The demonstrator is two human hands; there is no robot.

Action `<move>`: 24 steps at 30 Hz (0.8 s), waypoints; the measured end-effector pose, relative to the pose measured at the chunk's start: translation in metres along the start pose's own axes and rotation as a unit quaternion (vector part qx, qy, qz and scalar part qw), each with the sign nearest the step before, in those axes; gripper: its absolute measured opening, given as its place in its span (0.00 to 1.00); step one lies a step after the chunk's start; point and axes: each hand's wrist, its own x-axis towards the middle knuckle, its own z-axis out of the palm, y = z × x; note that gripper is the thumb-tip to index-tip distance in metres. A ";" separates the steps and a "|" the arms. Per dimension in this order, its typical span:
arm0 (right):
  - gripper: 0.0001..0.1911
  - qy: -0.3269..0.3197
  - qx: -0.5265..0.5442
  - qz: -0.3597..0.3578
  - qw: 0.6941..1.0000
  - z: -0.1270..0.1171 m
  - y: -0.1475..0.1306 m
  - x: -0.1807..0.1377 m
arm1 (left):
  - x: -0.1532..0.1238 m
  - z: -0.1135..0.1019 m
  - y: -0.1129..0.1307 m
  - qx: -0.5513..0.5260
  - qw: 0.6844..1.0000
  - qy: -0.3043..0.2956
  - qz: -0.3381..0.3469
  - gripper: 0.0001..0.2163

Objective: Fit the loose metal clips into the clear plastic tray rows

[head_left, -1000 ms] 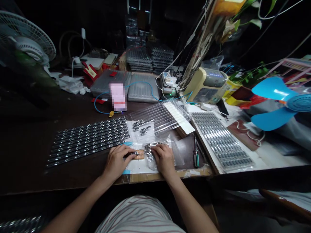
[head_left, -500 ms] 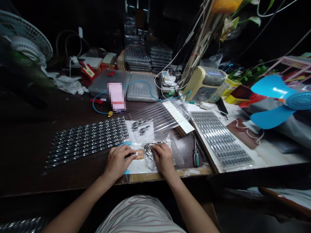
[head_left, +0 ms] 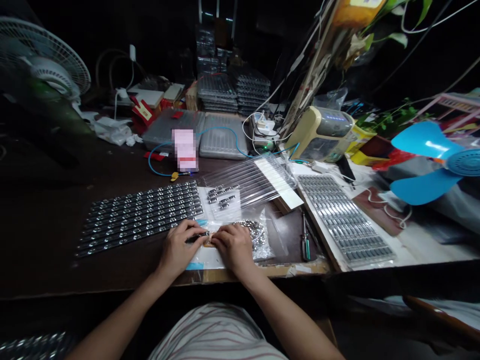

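My left hand (head_left: 180, 247) is closed in a pinch on a small black part with a shiny metal end (head_left: 198, 237). The fingers of my right hand (head_left: 236, 247) are pressed together close to that end; whatever they hold is hidden. Under the fingertips a small tan block (head_left: 208, 243) shows in part, on a white sheet (head_left: 208, 260). Just right of my right hand lies a clear plastic bag of small shiny metal pieces (head_left: 258, 234). Several loose black and silver parts (head_left: 225, 197) rest beyond my hands.
Rows of black parts with metal rings (head_left: 140, 215) lie to the left. A clear ribbed plastic tray (head_left: 243, 180) stands behind my hands. A green-handled screwdriver (head_left: 306, 247) and a filled tray (head_left: 345, 220) are at the right, near a blue-bladed fan (head_left: 423, 195).
My right hand has moved left from the bag of metal pieces to the part in my left hand. The bag now shows more fully. The view has shifted slightly.
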 end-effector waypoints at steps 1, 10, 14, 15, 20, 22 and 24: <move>0.04 -0.002 -0.004 -0.004 1.000 0.002 -0.001 0.000 | -0.001 0.000 -0.001 0.002 1.000 -0.002 0.000 0.06; 0.11 -0.002 -0.066 0.013 0.998 -0.020 0.018 -0.005 | 0.004 -0.001 0.001 -0.004 1.000 -0.017 0.001 0.06; 0.09 -0.011 -0.079 0.004 0.997 -0.024 0.035 -0.010 | 0.009 0.006 0.013 -0.009 0.999 -0.043 0.032 0.05; 0.06 -0.006 -0.071 0.006 0.997 -0.023 0.038 -0.012 | 0.010 0.009 0.017 -0.013 0.998 -0.053 0.040 0.05; 0.05 0.031 -0.028 0.022 0.999 -0.015 0.043 -0.018 | 0.009 0.021 0.024 -0.021 0.995 -0.075 0.059 0.06; 0.05 0.037 -0.014 0.028 0.999 -0.015 0.042 -0.019 | 0.007 0.022 0.023 -0.011 0.995 -0.075 0.059 0.06; 0.06 0.039 -0.001 0.035 0.999 -0.016 0.041 -0.019 | 0.006 0.023 0.022 -0.001 0.995 -0.078 0.059 0.06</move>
